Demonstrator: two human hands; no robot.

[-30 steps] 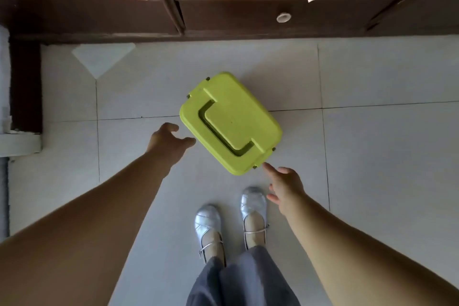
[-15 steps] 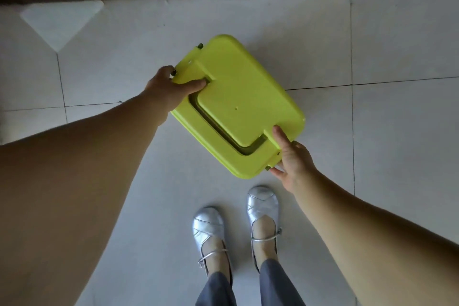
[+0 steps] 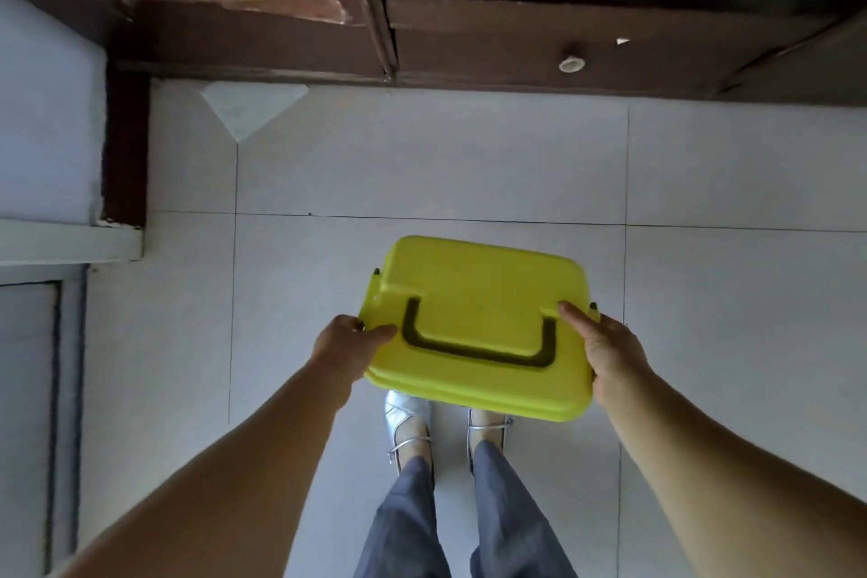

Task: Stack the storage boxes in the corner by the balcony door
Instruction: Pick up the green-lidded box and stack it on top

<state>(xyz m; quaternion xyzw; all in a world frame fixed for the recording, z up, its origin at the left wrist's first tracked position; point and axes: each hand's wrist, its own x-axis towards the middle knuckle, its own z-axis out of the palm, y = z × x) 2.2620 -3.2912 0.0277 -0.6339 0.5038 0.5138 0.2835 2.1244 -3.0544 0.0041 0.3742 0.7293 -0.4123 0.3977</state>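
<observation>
A lime-yellow storage box [image 3: 483,319] with a lid and a folded-down handle recess is held up off the tiled floor, above my feet. My left hand [image 3: 349,345] grips its left side, thumb on the lid. My right hand [image 3: 603,345] grips its right side, fingers over the lid edge. The box sits roughly level, its long side across my view. Its underside and walls are hidden.
A dark brown wooden cabinet [image 3: 469,38] with a small white knob [image 3: 571,63] runs along the far side. A white wall and door frame [image 3: 56,239] stand at the left. My silver shoes [image 3: 408,422] stand on the pale floor tiles [image 3: 422,169].
Both hands closed on the box's sides and lifted it from the floor. It has turned from a diagonal lie to square across my view and come closer to me.
</observation>
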